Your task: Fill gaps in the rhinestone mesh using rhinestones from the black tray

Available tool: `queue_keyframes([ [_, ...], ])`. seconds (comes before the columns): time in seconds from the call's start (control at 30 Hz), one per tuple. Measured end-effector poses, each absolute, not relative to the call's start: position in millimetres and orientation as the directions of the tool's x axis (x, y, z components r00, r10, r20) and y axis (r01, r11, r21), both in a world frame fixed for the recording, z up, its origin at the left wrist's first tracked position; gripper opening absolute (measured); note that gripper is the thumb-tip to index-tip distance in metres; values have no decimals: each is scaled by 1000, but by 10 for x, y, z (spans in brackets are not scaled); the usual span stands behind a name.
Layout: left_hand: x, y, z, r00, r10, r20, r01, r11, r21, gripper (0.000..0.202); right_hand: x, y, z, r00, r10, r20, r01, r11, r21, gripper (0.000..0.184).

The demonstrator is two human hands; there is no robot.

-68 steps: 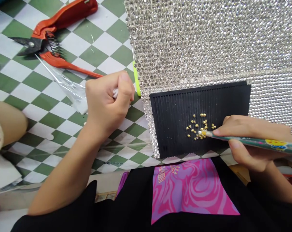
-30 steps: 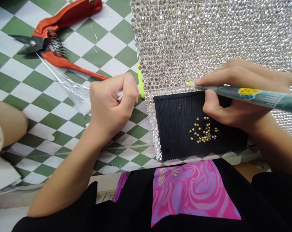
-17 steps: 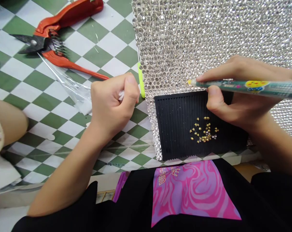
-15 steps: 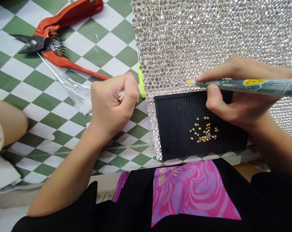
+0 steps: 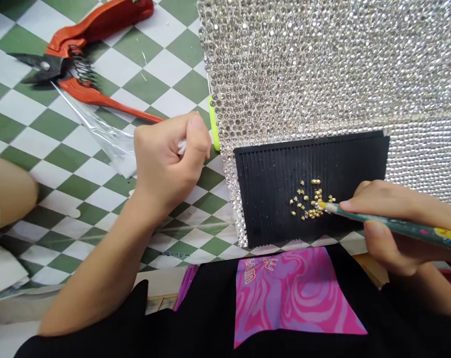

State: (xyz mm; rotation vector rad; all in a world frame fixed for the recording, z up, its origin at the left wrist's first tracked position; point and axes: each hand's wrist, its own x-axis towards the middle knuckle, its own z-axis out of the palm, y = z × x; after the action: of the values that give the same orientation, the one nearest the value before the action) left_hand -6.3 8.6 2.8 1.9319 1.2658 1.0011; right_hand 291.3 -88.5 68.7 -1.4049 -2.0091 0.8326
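Observation:
My right hand (image 5: 400, 223) grips a green patterned pencil (image 5: 397, 224) with a yellow tip. That tip meets a cluster of small gold-backed rhinestones (image 5: 315, 213) lying on a black ridged tray (image 5: 270, 184). Behind and beneath the tray spreads a sheet covered in silvery rhinestones (image 5: 322, 64). My left hand (image 5: 173, 159) is a fist left of the tray, closed around something white and crumpled (image 5: 182, 146), mostly hidden by the fingers. A yellow-green strip (image 5: 214, 124) shows at the sheet's left edge, close to that fist.
Orange-handled cutters (image 5: 79, 64) lie at the upper left with their blades apart. Beside them is a clear plastic bag (image 5: 106, 139). A beige rounded container (image 5: 12, 189) stands at the left edge. Everything rests on a green-and-white checked tablecloth (image 5: 165, 64).
My right hand has moved the pencil from the rhinestone sheet down and toward me, its tip now among the loose stones on the tray. My left fist stays closed in place.

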Motion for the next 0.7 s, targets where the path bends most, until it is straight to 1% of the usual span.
queue_keyframes([
  [0.07, -66, 84, 17, 257, 929, 268, 458, -361, 812, 52, 2876, -962, 635, -295, 950, 106, 606, 272, -748, 31],
  [0.17, -64, 82, 13, 259, 926, 276, 454, -369, 811, 51, 2806, -952, 630, -264, 943, 204, 612, 327, -720, 31],
  [0.33, -58, 92, 27, 268, 921, 282, 457, -379, 805, 52, 2771, -840, 659, -362, 894, 265, 601, 441, -667, 32],
  [0.4, -58, 96, 28, 267, 922, 279, 453, -376, 808, 53, 2770, -827, 655, -373, 877, 303, 592, 476, -650, 31],
  [0.47, -58, 97, 27, 267, 923, 277, 452, -374, 810, 53, 2763, -831, 659, -341, 889, 304, 605, 456, -653, 32],
  [0.53, -58, 95, 28, 268, 923, 275, 456, -373, 808, 53, 2754, -840, 678, -322, 907, 271, 624, 419, -659, 33],
  [0.6, -58, 92, 29, 267, 924, 273, 462, -371, 806, 53, 2754, -847, 700, -321, 920, 226, 645, 387, -659, 34],
  [0.7, -59, 90, 27, 266, 926, 269, 463, -368, 807, 53, 2789, -861, 696, -327, 922, 208, 657, 380, -651, 34],
])
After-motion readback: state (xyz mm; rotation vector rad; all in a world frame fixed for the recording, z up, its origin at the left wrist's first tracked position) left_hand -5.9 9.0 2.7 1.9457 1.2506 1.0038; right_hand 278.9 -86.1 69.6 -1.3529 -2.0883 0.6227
